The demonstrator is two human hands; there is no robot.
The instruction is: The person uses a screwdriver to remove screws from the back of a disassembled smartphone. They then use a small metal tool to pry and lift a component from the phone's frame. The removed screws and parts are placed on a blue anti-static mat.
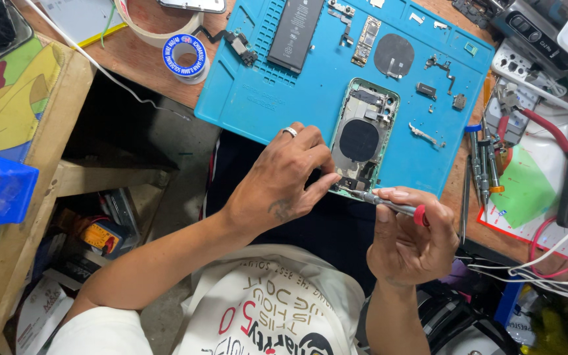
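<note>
Head view: an opened phone shell [361,141], back down and stripped of most parts, lies near the front edge of a blue rubbery work mat [258,98] on the wooden desk [141,62]. The left hand [284,181], a ring on one finger, pinches the shell's lower end with closed fingertips. The right hand [409,240] is closed in a firm grip around a slim metal screwdriver [389,204] with a red cap, its tip set at the shell's bottom corner.

Risk, as I judge it: the shell overhangs the mat's edge, so a slip of the hard steel tip could gouge the thin frame or send a screw off into the dark gap below. Loose small parts on the mat, a flat black battery [295,33], a narrow circuit board [366,41] and a round dark coil [394,56], could scatter if a wrist sweeps them. A glossy solder spool [186,56] sits just off the mat; tweezers [486,167] lie at its right.
</note>
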